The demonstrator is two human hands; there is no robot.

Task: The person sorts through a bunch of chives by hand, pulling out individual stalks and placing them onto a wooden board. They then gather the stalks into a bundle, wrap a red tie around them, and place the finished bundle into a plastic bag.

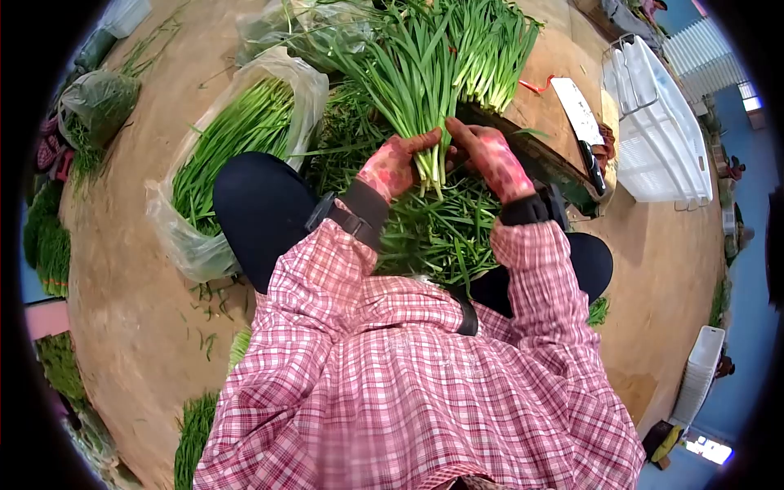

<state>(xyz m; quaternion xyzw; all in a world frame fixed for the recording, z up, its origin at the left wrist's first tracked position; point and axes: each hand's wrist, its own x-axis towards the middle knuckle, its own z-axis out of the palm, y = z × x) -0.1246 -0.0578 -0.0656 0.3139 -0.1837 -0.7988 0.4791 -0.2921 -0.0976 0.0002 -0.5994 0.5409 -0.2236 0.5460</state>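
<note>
My left hand [390,166], in a red patterned glove, grips a bunch of green chives [416,82] near its pale stem ends. My right hand [490,155], gloved the same way, touches the same bunch from the right, fingers curled around the stems. The leaves fan upward and away from me. Below the hands lies a heap of loose green trimmings [437,233] between my knees.
A clear plastic bag full of chives [237,139] lies at left. A cleaver [581,118] rests on a wooden block at right, beside a white plastic crate [661,131]. More bagged greens [98,102] and bundles [49,245] lie on the brown floor.
</note>
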